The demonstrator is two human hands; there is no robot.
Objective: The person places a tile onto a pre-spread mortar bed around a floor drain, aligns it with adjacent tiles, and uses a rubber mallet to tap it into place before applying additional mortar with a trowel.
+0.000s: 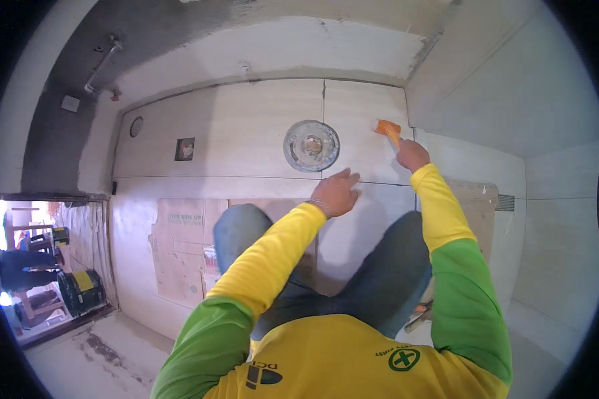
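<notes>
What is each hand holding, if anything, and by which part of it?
The right hand grips an orange mallet by its handle. The left hand holds nothing.

Soft, fairly even light lay over the scene, with a pale sheen on the floor tiles (363, 219) and darker shade close to the legs (389, 269). The doorway (86, 246) at the left glared, its brightest spots washed out to bluish white. The lens curved the walls (562, 173) toward a black rim, and fine detail looked slightly soft and hazy.
</notes>
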